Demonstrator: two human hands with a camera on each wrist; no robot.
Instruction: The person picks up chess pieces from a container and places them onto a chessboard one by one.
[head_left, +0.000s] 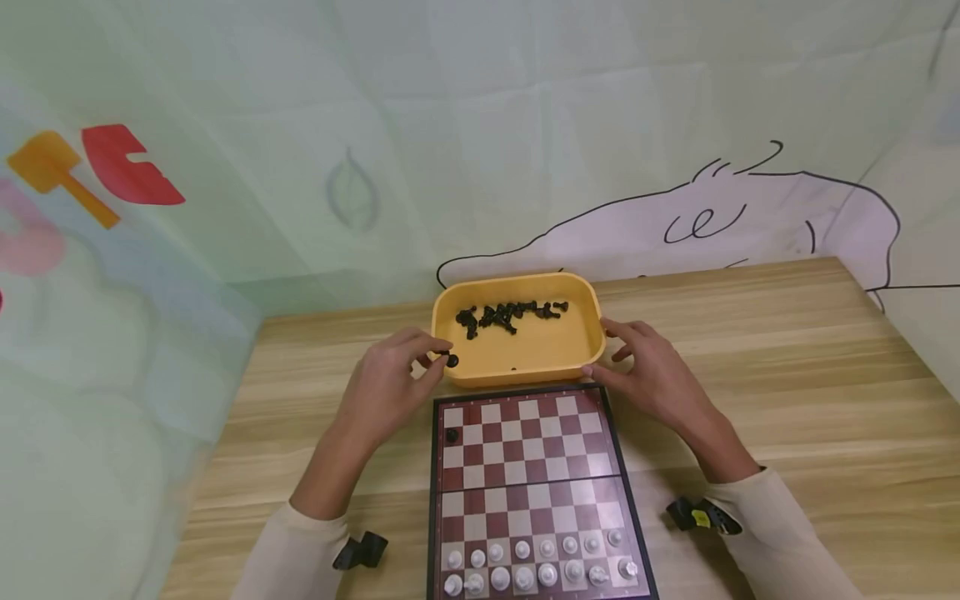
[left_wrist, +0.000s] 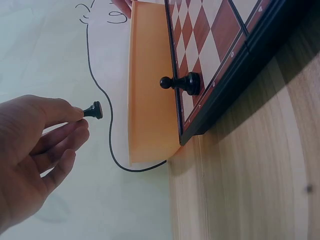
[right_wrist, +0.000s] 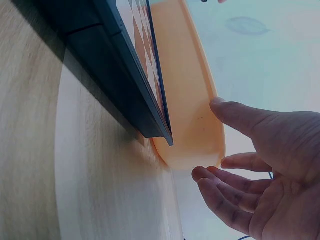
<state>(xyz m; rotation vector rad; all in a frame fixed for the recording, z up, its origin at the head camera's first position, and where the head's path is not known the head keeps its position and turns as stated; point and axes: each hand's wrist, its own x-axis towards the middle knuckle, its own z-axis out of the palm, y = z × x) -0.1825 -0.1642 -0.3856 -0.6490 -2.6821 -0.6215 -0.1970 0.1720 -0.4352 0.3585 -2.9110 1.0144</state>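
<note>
Over the near left corner of the yellow tray [head_left: 517, 377], my left hand [head_left: 390, 379] pinches a black chess pawn [left_wrist: 93, 110] between thumb and fingertips, its base pointing away from the hand. My right hand [head_left: 648, 375] rests at the tray's right end, thumb on the near rim and the other fingers spread along the right side. Several black chess pieces [head_left: 498, 315] lie in a heap toward the back of the tray. On the chessboard [head_left: 525, 450], another black pawn [head_left: 452, 435] stands upright on the left edge, in the second row from the tray.
White chess pieces [head_left: 523, 575] stand in two rows at the board's near end. The board lies on a wooden table [head_left: 787, 375], right in front of the tray. Behind the tray hangs a printed cloth backdrop [head_left: 465, 150].
</note>
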